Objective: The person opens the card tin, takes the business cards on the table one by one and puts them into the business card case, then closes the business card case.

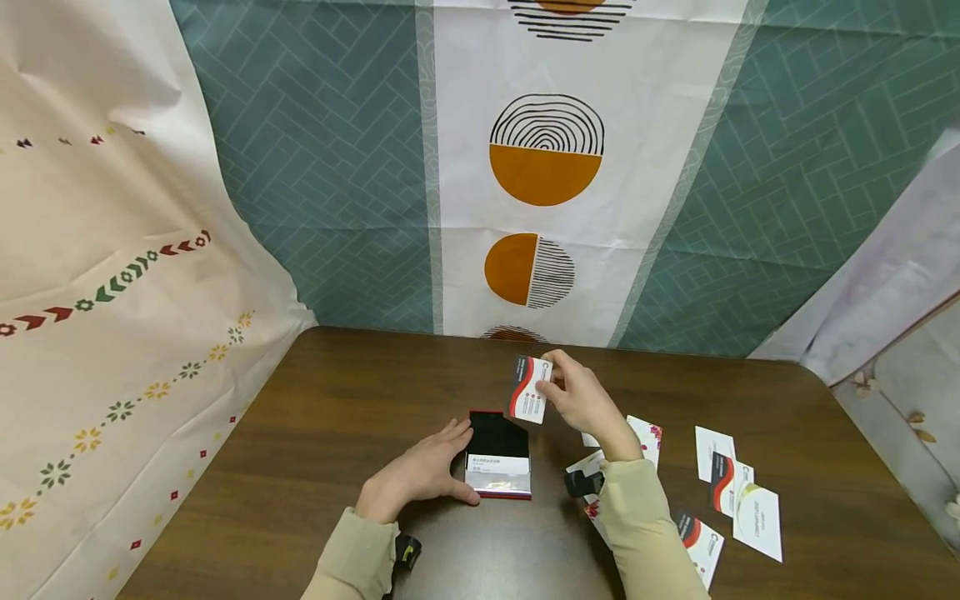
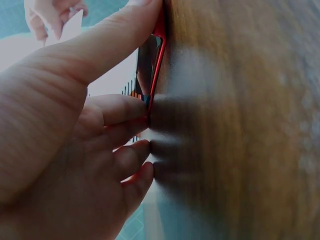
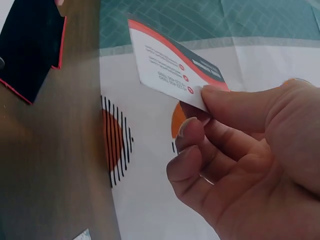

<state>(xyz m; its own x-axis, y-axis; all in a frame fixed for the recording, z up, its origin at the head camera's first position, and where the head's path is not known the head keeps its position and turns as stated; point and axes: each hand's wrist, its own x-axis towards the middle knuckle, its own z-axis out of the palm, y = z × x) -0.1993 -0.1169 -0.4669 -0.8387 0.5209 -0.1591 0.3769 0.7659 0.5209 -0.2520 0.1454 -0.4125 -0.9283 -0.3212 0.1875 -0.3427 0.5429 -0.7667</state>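
Note:
My right hand (image 1: 581, 400) pinches a business card (image 1: 531, 389) between thumb and fingers, raised above the table. The card is white with a red wave and a dark band; the right wrist view shows its small printed lines. Below and to its left lies an open business card case (image 1: 498, 433), black inside with red edges. A white card (image 1: 497, 465) lies in the silvery near part of the case. My left hand (image 1: 420, 475) rests beside the case, thumb at its near left corner and fingertips (image 2: 140, 107) touching its left edge.
Under my right forearm lie several cards (image 1: 647, 442), partly hidden. Farther right are a white card (image 1: 712, 450), a red-and-black card (image 1: 729, 485), an overlapping white card (image 1: 757, 518) and another red-and-black card (image 1: 701, 546). A patterned cloth (image 1: 547, 267) hangs behind the brown table (image 1: 360, 383).

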